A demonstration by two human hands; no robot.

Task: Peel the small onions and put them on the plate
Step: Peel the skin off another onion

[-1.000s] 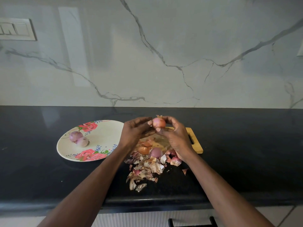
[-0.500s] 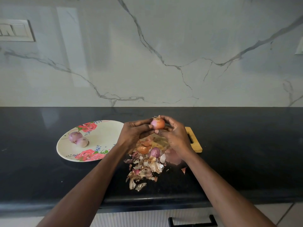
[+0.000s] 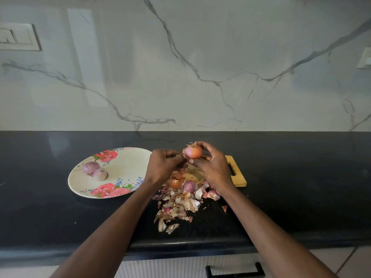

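1. My right hand (image 3: pixel 213 167) cups the small onion (image 3: pixel 193 151) from behind and below, fingers curled round it, so its papery side faces my other hand.
2. My left hand (image 3: pixel 163 164) pinches at the onion's left edge with thumb and fingertips, which I judge is where a flap of skin can be caught and pulled. Whether any skin is already between the fingers I cannot tell.
3. I hold the onion above the wooden cutting board (image 3: pixel 236 175), near the heap of peels (image 3: pixel 176 207) on the black desk (image 3: pixel 301 177), so loose skin falls onto the pile and not onto the clean food.
4. The flowered plate (image 3: pixel 124 167) lies just left of my left hand, close enough for a short reach; two peeled onions (image 3: pixel 94 171) already lie on it, touching each other.
5. More small onions (image 3: pixel 181 184) wait among the peels under my hands, some with skin on, so I judge the job is partly done.
6. The onion in my hands looks mostly unpeeled, orange skin and root tuft intact.
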